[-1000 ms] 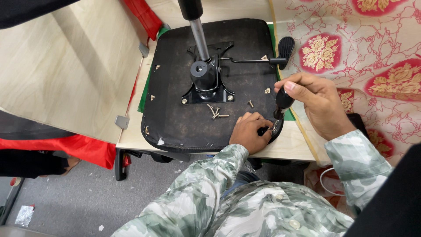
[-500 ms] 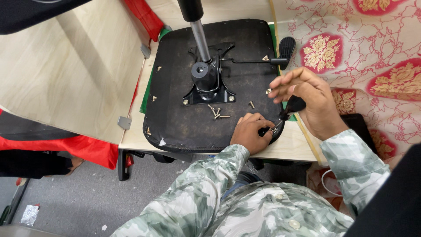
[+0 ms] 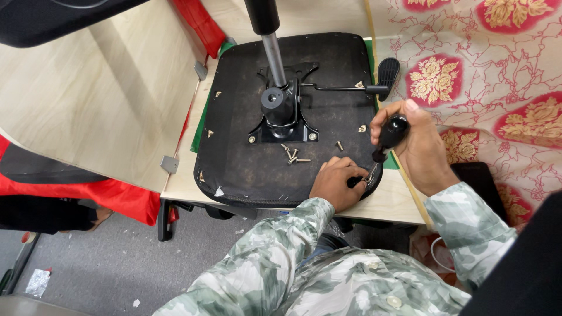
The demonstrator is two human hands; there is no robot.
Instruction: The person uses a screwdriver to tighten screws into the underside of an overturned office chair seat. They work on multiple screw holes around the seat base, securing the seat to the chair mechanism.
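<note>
An upturned black chair seat [image 3: 246, 152] lies on a wooden table, with a black metal mechanism plate [image 3: 284, 117] and a gas-lift column [image 3: 270, 41] standing up from it. My right hand [image 3: 413, 146] grips the black handle of a screwdriver [image 3: 391, 131], its tip angled down to the seat's near right corner. There my left hand [image 3: 336, 182] rests on the seat, with its fingers pinched around the tip of the screwdriver. Several loose screws [image 3: 291, 155] lie on the seat just beyond my left hand.
A black lever with a paddle grip [image 3: 386, 73] sticks out to the right of the mechanism. A red and gold patterned cloth [image 3: 497, 70] covers the area to the right. A wooden panel [image 3: 93, 99] leans at the left, red fabric [image 3: 105, 196] below it.
My right hand has shifted and re-gripped the screwdriver handle, tilting it more upright. My left hand has stayed at the seat's near right corner.
</note>
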